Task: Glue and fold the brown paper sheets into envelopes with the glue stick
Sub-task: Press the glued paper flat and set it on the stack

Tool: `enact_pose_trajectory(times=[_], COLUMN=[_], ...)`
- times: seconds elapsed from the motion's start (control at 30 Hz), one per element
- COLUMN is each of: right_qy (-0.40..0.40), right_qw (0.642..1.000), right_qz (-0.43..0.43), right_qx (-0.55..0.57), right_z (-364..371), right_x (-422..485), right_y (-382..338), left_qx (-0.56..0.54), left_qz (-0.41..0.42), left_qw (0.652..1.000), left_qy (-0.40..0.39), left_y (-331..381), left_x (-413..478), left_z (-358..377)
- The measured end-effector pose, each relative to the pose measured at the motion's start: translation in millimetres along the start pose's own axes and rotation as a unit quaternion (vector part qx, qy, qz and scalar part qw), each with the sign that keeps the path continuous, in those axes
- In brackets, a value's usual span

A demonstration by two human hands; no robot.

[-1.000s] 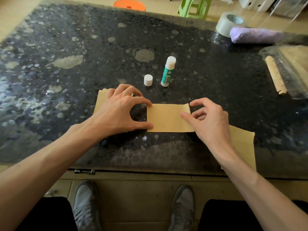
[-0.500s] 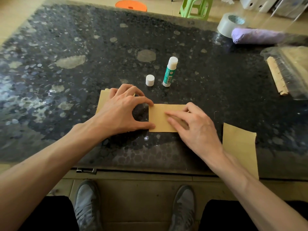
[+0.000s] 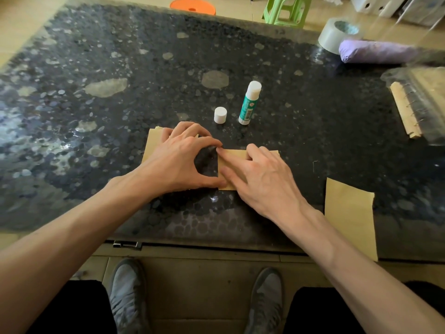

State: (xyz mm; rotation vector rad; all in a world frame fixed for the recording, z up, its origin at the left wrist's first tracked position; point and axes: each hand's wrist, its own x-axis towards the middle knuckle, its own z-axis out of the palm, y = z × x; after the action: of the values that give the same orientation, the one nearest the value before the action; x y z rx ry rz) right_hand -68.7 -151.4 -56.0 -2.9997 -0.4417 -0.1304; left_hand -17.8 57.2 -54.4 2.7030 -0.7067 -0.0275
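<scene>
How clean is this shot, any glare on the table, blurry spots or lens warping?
Head view: pale glare washes the left of the dark tabletop; at far right the tape roll and clear plastic cover look soft and streaked; wide-angle bowing curves the tabletop edges; the glue stick, left hand and right hand are sharp.

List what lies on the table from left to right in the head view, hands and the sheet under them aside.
stack of brown sheets → white cap → glue stick → single brown sheet → wooden strip
</scene>
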Motion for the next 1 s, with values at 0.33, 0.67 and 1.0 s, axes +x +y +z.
enact_pose_trajectory(times=[0.33,0.67,1.0], right_qy=[-0.049,-0.065,-0.069], right_qw=[0.998,0.996,0.996], right_qz=[-0.039,-0.054,-0.057], right_qx=[0.006,-0.003,0.013], right_z=[-8,-11,-14], right_x=[-10,-13,-21], right_y=[9,11,11], left_qx=[0.015,-0.065,0.071], left_qz=[0.006,0.053,0.172], left_qw=[1.0,0.996,0.982], left_qy=[-0.015,-0.012,0.028], left_y=[0,-5,-11], left_x=[1,6,2], left_z=[-3,-22,-7])
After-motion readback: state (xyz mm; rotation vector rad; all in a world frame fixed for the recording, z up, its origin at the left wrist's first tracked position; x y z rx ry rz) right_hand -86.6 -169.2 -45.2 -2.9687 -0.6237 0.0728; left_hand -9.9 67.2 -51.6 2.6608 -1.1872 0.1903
